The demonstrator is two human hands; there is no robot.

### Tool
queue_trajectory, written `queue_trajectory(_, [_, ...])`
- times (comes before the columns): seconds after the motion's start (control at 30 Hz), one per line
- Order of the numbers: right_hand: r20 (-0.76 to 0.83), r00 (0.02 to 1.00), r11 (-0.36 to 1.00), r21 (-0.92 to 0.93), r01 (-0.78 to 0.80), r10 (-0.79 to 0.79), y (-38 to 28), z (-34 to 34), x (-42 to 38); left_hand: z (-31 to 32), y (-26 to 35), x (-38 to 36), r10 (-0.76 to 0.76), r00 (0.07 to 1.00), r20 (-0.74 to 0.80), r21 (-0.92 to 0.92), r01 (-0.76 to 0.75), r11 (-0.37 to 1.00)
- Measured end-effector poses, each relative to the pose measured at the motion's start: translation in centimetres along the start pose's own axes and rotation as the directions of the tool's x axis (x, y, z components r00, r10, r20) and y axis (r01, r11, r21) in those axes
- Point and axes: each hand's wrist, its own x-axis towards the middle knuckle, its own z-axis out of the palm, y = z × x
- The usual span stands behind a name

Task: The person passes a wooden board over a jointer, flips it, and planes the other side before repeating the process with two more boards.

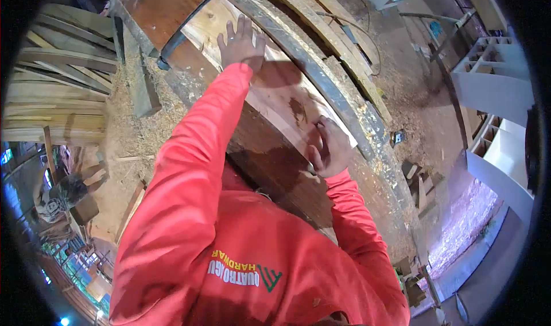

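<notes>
My left hand (241,46) lies with its fingers spread on the far left part of a pale wooden board (275,99). Lower right, my right hand (332,148) rests on the board near its right end. Its fingers are bent, with a gap between thumb and forefinger, and the thumb is by the near edge. A dark brown patch marks the board between my hands. Under and beside the board is a reddish-brown wooden surface (267,148), crossed by a dark strap or bar (185,29) at the upper left.
Worn planks and beams (330,53) run along the far side. Stacked long boards (63,111) are at the left, beside a wooden post (140,82) and sawdust on the ground. White cabinet-like pieces (496,85) stand at the right. Wood offcuts (423,188) lie at the lower right.
</notes>
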Motion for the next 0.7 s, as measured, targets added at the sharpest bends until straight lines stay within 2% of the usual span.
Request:
queue_trajectory(0.17, [0.02, 0.999, 0.999, -0.03, -0.036, 0.037, -1.0, 2.1, 3.4, -0.3, -2.7, 3.5, 0.014, 1.0, 0.009, -0.007, -0.014, 1.0])
queue_trajectory(0.3, [-0.028, 0.999, 0.999, -0.012, -0.043, 0.042, -0.7, 3.3, 3.9, 1.2, -4.7, 4.5, 0.111, 0.992, -0.053, 0.05, -0.109, 0.993])
queue_trajectory(0.4, [0.003, 0.998, 0.997, -0.034, -0.064, 0.064, -0.8, 3.8, 4.5, 1.4, -5.2, 5.2, 0.12, 0.988, -0.102, 0.087, -0.111, 0.99])
queue_trajectory(0.53, [-0.019, 0.999, 0.999, 0.008, -0.046, 0.046, -0.9, 5.1, 6.0, 0.7, -6.0, 6.9, 0.092, 0.992, -0.086, 0.043, -0.088, 0.995])
queue_trajectory(0.63, [-0.048, 0.997, 0.996, 0.07, -0.05, 0.054, -1.8, 5.7, 7.9, 0.5, -7.2, 8.3, 0.112, 0.989, -0.099, 0.083, -0.104, 0.991])
queue_trajectory(0.7, [-0.074, 0.997, 0.995, 0.101, -0.007, 0.015, -2.0, 6.5, 9.2, 0.7, -8.2, 9.8, 0.101, 0.988, -0.117, 0.019, -0.1, 0.995])
